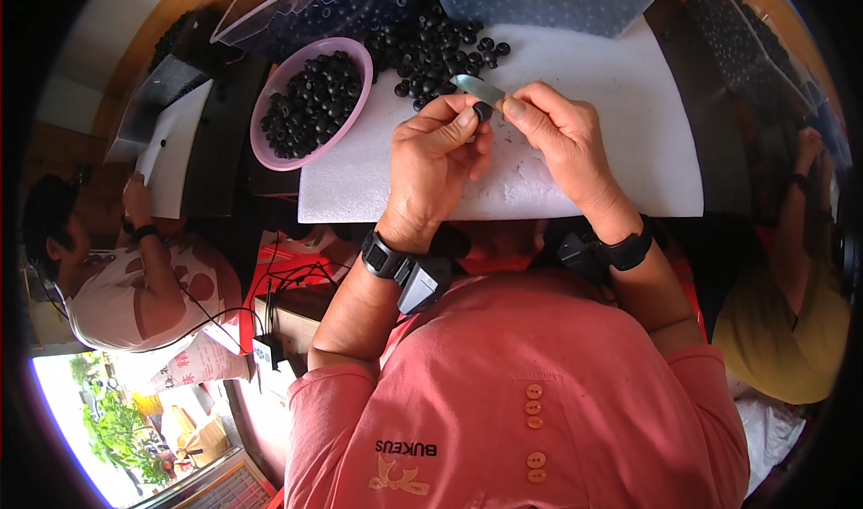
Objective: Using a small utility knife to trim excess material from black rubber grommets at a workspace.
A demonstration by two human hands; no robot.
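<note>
Above a white foam board (620,95), my left hand (431,154) pinches a small round black piece (483,111) between thumb and fingers. My right hand (562,136) is closed on a small knife (477,88), its blade pointing up and to the left, close over the piece. The knife's handle is mostly hidden in my fingers. Just beyond both hands lies a loose heap of similar black pieces (431,55), some showing a hole in the middle. Left of my left hand, a pink bowl (362,59) is filled with more of them.
Two clear plastic bins stand at the far edge, one at the left (243,25) and one at the right (548,1). A person (153,275) sits at the left by another board; another person (791,320) works at the right. Cables (297,280) hang left of my left arm.
</note>
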